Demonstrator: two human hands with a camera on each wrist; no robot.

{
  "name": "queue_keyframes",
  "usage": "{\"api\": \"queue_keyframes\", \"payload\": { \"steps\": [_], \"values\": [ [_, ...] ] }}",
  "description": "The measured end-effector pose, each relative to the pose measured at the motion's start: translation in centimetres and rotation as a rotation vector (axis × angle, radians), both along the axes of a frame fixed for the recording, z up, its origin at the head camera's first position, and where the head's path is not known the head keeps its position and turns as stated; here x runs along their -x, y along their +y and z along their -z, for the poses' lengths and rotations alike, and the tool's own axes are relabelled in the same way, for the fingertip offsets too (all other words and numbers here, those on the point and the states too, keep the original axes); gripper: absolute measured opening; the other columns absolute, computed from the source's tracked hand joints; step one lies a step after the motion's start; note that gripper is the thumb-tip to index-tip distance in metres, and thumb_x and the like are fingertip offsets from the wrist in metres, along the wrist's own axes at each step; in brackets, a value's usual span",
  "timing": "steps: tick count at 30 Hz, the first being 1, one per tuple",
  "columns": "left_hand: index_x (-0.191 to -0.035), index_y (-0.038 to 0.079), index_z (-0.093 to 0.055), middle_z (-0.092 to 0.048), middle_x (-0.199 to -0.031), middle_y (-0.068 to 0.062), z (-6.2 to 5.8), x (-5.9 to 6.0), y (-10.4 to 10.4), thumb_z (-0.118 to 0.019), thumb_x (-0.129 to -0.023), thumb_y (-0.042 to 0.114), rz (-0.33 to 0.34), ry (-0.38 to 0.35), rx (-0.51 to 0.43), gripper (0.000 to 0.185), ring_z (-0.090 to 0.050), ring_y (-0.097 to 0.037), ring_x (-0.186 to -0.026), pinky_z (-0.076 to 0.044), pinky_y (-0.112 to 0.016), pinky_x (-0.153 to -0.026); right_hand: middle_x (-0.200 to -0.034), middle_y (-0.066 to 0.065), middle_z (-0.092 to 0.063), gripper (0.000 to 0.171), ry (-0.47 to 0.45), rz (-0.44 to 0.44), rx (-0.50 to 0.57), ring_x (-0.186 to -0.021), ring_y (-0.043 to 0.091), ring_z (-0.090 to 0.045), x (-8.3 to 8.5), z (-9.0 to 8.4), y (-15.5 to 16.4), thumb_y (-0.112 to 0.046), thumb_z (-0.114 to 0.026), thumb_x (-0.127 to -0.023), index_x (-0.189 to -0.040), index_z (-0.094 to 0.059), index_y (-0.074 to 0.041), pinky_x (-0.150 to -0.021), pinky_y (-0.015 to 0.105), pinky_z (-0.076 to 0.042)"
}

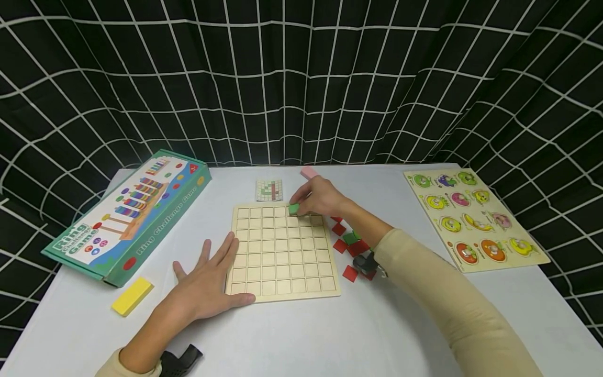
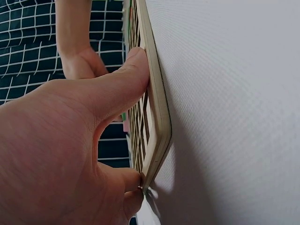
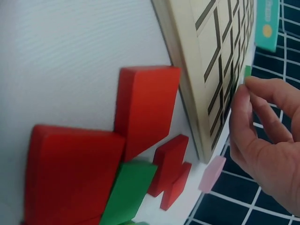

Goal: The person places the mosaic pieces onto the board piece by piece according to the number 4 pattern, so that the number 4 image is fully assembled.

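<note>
My right hand [image 1: 321,197] pinches a small green square tile [image 1: 294,209] between thumb and fingertips at the back row of the wooden grid board [image 1: 271,299]. In the right wrist view, only a sliver of that green tile [image 3: 248,71] shows past the fingertips. The left hand [image 1: 209,285] lies spread at the board's near left corner, its fingers along the left side and its thumb on the front edge. Seen from the left wrist, the thumb [image 2: 133,70] presses on the board's rim. Behind the board lies a small pattern card [image 1: 269,190] with green and red squares.
Right of the board lie several red tiles [image 1: 350,273] and a green tile [image 1: 350,237], partly under the right forearm. A pink block [image 1: 308,172] is behind the hand. Left stand a game box [image 1: 155,220] and a yellow block [image 1: 132,297]; right, a fruit puzzle board [image 1: 476,220].
</note>
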State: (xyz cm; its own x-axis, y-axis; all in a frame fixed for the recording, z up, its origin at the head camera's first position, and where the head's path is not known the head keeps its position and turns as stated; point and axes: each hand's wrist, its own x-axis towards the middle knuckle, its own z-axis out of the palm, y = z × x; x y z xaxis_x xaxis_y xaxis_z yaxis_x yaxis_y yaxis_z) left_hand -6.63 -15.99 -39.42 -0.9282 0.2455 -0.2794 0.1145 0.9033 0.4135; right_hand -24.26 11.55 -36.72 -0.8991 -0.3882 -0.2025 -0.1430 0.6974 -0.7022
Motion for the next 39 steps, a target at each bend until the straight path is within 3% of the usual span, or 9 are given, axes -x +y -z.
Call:
{"api": "queue_keyframes", "payload": {
  "steps": [16,39],
  "values": [
    [-0.168,0.014,-0.016,-0.006,-0.177,-0.004,0.2,-0.1,-0.2,-0.075,-0.076,0.077,-0.002,-0.001,-0.006,0.127,-0.001,-0.055,-0.158,0.004,-0.096,-0.095,-0.083,0.002,-0.075,0.025,0.013,0.016,-0.043,-0.084,0.016,-0.061,0.0,0.5,-1.5,0.001,-0.082,-0.074,-0.098,-0.083,-0.007,-0.071,0.025,-0.049],
    [-0.168,0.014,-0.015,-0.006,-0.177,-0.003,0.0,0.0,-0.2,-0.073,-0.077,0.077,0.009,0.016,0.006,0.126,-0.002,-0.054,-0.158,0.003,-0.096,-0.096,-0.091,0.005,-0.078,0.024,0.067,-0.021,-0.073,-0.087,0.018,-0.066,0.0,0.6,-1.5,0.001,-0.081,-0.075,-0.098,-0.084,-0.007,-0.075,0.026,-0.052]
  ]
}}
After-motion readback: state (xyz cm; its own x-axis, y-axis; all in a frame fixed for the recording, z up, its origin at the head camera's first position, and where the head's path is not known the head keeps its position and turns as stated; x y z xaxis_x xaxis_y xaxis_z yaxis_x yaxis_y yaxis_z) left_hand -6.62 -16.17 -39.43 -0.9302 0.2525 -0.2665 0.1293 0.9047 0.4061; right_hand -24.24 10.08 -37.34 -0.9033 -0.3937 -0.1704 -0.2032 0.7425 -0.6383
